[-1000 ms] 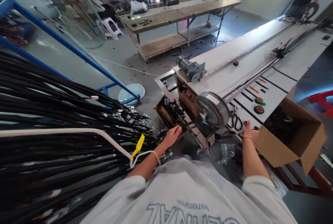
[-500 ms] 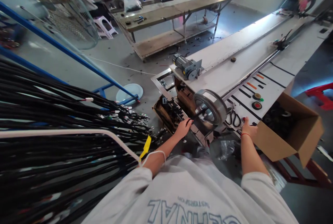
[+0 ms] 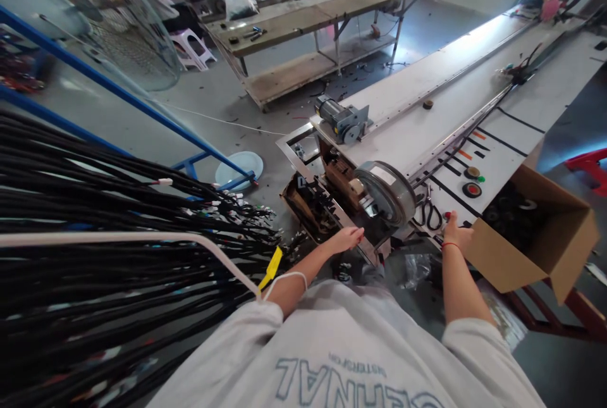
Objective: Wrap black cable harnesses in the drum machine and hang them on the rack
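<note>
My left hand (image 3: 348, 239) is closed just in front of the large grey ring-shaped wheel (image 3: 391, 191) at the table's near end. Its fingertips are pinched together, and anything between them is too small to make out. At the table's front edge, my right hand (image 3: 458, 232) touches a red button (image 3: 447, 215) with one digit while another finger points to the right. Black-handled scissors (image 3: 430, 215) lie between the wheel and this hand. A dark cable (image 3: 467, 133) runs along the metal rail beyond the wheel.
An open cardboard box (image 3: 562, 250) with black items stands right of my right hand. A motor (image 3: 339, 118) sits on the white table (image 3: 408, 123), with tape rolls (image 3: 472, 190) and black strips nearby. Hanging black cables (image 3: 118, 205) fill the left. A person's gloved hand (image 3: 550, 8) is far right.
My left hand has moved right and slightly down, away from the wheel's opening; the black piece it held there no longer shows. A dark cable now lies along the rail. My right hand stays at the button.
</note>
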### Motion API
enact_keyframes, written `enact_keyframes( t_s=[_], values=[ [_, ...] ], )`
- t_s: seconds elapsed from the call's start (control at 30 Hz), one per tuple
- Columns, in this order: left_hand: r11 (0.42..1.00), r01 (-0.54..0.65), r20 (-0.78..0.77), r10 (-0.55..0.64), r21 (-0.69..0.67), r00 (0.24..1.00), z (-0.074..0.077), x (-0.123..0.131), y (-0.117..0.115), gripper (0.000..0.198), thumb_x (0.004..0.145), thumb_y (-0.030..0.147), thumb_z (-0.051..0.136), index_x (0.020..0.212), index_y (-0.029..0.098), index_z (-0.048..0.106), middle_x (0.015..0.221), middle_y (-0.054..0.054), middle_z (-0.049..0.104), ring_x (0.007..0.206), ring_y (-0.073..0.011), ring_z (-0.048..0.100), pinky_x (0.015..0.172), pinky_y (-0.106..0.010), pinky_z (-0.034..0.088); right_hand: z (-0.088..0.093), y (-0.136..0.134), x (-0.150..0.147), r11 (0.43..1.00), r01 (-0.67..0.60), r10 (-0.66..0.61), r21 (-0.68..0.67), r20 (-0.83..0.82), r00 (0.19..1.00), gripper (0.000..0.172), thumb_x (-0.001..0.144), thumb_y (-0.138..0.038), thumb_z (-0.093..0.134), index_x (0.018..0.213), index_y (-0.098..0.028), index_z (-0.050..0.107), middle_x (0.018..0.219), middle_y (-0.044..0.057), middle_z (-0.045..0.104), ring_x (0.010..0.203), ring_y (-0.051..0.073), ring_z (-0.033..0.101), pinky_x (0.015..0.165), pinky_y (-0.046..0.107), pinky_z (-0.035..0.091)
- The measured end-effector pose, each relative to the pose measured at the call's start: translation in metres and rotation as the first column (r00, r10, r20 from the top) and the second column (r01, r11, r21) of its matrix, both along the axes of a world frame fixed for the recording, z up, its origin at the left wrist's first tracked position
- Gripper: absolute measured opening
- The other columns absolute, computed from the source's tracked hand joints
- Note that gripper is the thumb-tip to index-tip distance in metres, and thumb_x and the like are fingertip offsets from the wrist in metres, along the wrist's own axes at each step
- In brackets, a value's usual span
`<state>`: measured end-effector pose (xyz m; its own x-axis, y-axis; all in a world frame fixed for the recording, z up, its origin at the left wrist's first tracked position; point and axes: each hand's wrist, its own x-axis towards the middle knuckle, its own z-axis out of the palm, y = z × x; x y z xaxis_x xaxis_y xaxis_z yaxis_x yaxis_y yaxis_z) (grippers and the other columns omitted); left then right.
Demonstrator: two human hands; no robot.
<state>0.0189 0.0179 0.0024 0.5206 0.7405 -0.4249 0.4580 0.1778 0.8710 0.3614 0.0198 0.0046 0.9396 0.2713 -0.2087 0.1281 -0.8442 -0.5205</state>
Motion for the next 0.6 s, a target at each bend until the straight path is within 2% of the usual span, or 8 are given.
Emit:
enact_keyframes(
  t_s=[0.07,0.13,0.27,0.3,0.37,0.4,0.47,0.6],
  values=[
    [0.990,0.139,-0.120,-0.140,-0.013,0.983,-0.002,0.003,-0.005,0.044,0.097,0.045,0.039,0.073,0.016,0.062,0.061,0.000,0.062,0.061,-0.0141,0.059,0.065,-0.023,0.045,0.006,-0.004,-0.004,0.998,0.016,-0.020,0.066,0.056,0.998,0.062,0.086,-0.056,0.051,0.125,-0.007,0.049,0.127,0.032,0.052,0.124,0.039,0.049,0.103,0.047,0.038],
    [0.975,0.219,-0.274,-0.200,0.040,0.941,-0.001,0.006,-0.007,0.037,0.096,0.039,0.043,0.075,0.016,0.065,0.072,-0.004,0.069,0.074,-0.0171,0.066,0.071,-0.024,0.046,0.018,-0.002,-0.011,0.967,-0.118,0.082,0.227,0.163,0.983,0.054,0.088,-0.046,0.047,0.127,-0.009,0.047,0.134,0.029,0.047,0.131,0.036,0.042,0.106,0.048,0.034],
    [0.967,0.194,-0.578,-0.063,0.167,0.814,0.009,0.012,0.003,0.033,0.094,0.043,0.050,0.100,0.015,0.066,0.094,-0.013,0.072,0.091,-0.0254,0.069,0.072,-0.028,0.049,0.062,0.044,-0.049,0.763,-0.483,0.416,0.430,0.246,0.876,0.045,0.089,-0.047,0.039,0.117,-0.014,0.055,0.117,0.016,0.060,0.112,0.026,0.055,0.097,0.042,0.043],
    [0.966,0.173,-0.610,-0.020,0.193,0.792,0.011,0.013,0.008,0.035,0.094,0.043,0.050,0.108,0.015,0.064,0.100,-0.014,0.072,0.094,-0.0262,0.068,0.073,-0.029,0.049,0.076,0.064,-0.063,0.701,-0.565,0.531,0.435,0.210,0.821,0.045,0.090,-0.051,0.039,0.109,-0.016,0.059,0.104,0.012,0.064,0.099,0.023,0.060,0.089,0.037,0.047],
    [0.961,0.152,-0.639,0.031,0.229,0.768,0.015,0.015,0.016,0.036,0.096,0.043,0.048,0.117,0.017,0.060,0.106,-0.013,0.071,0.098,-0.0258,0.067,0.076,-0.030,0.050,0.102,0.105,-0.094,0.492,-0.766,0.834,0.413,0.029,0.552,0.053,0.090,-0.059,0.037,0.098,-0.014,0.063,0.084,0.008,0.065,0.081,0.020,0.061,0.079,0.033,0.048],
    [0.958,0.150,-0.647,0.047,0.246,0.761,0.017,0.015,0.021,0.034,0.097,0.042,0.048,0.117,0.019,0.061,0.108,-0.012,0.071,0.100,-0.0253,0.067,0.077,-0.030,0.050,0.114,0.123,-0.109,0.423,-0.834,0.898,0.355,-0.044,0.437,0.057,0.088,-0.063,0.039,0.092,-0.012,0.064,0.074,0.006,0.063,0.076,0.020,0.059,0.077,0.032,0.047],
    [0.948,0.149,-0.651,0.075,0.283,0.755,0.023,0.013,0.031,0.029,0.098,0.040,0.047,0.112,0.021,0.064,0.110,-0.010,0.070,0.104,-0.0240,0.065,0.081,-0.029,0.049,0.131,0.147,-0.132,0.344,-0.906,0.936,0.248,-0.174,0.307,0.061,0.084,-0.069,0.045,0.083,-0.011,0.065,0.062,0.004,0.058,0.070,0.020,0.056,0.074,0.032,0.045],
    [0.899,0.050,-0.584,0.239,0.435,0.776,0.042,-0.003,0.054,0.029,0.101,0.035,0.041,0.109,0.019,0.064,0.110,-0.009,0.069,0.103,-0.0215,0.064,0.083,-0.027,0.048,0.135,0.146,-0.138,0.269,-0.926,0.956,0.264,-0.187,0.224,0.065,0.082,-0.074,0.040,0.073,-0.014,0.064,0.056,0.002,0.052,0.068,0.021,0.053,0.073,0.033,0.045]
  ],
)
